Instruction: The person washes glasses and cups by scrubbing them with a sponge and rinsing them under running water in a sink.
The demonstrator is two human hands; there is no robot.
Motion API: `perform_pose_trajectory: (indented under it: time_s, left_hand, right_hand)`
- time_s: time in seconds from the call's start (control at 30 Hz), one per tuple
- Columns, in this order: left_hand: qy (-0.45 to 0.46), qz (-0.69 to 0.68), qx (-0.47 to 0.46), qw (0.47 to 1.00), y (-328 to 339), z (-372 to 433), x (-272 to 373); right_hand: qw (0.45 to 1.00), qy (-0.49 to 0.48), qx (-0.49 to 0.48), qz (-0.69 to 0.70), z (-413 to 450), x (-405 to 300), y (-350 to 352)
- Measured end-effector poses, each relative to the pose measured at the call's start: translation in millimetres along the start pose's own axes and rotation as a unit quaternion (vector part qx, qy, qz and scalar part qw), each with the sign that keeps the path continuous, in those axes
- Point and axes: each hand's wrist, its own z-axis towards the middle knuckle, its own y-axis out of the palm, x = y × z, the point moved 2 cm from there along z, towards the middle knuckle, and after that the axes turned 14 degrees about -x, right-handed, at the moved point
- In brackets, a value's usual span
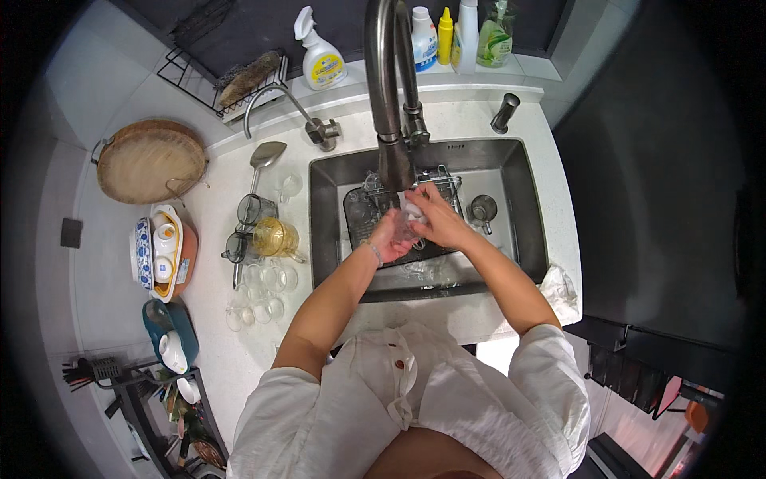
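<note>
Over the sink (532, 197), right under the spout of the large faucet (389, 108), both my hands are together. My left hand (392, 239) is closed around a small transparent cup (406, 232), partly hidden by my fingers. With its fingers at the cup's mouth, my right hand (440, 218) grips a white piece (413, 209); whether it is a sponge or a cloth cannot be told. Below them a black tray (362, 218) lies in the sink, with a wire rack (446, 178) on or beside it. A dark glass mug (482, 208) rests at the right of the basin.
Left of the sink stand several small glasses (272, 278), an amber glass pitcher (275, 236), smoked glass pitchers (257, 209) and a metal spatula (268, 154). A thin tap (323, 133) and spray bottle (323, 63) are behind. A white cloth (559, 293) lies at the right edge.
</note>
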Motion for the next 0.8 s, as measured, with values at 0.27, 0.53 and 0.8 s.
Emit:
perform_pose_trajectory:
  time_s: [0.27,0.53,0.8]
  left_hand:
    - [-0.017,0.154,-0.047,0.987,-6.8,-14.4,17.2]
    - [0.084,0.392,0.115,0.909,-0.2,-17.5,24.4]
    - [0.434,0.633,0.132,0.627,12.8,-31.3,27.1]
  right_hand:
    - [0.972,0.062,-0.185,-0.133,33.3,20.3,6.0]
    - [0.977,0.010,-0.069,0.199,12.2,44.6,42.5]
    - [0.744,0.337,-0.136,0.560,-6.7,39.6,81.2]
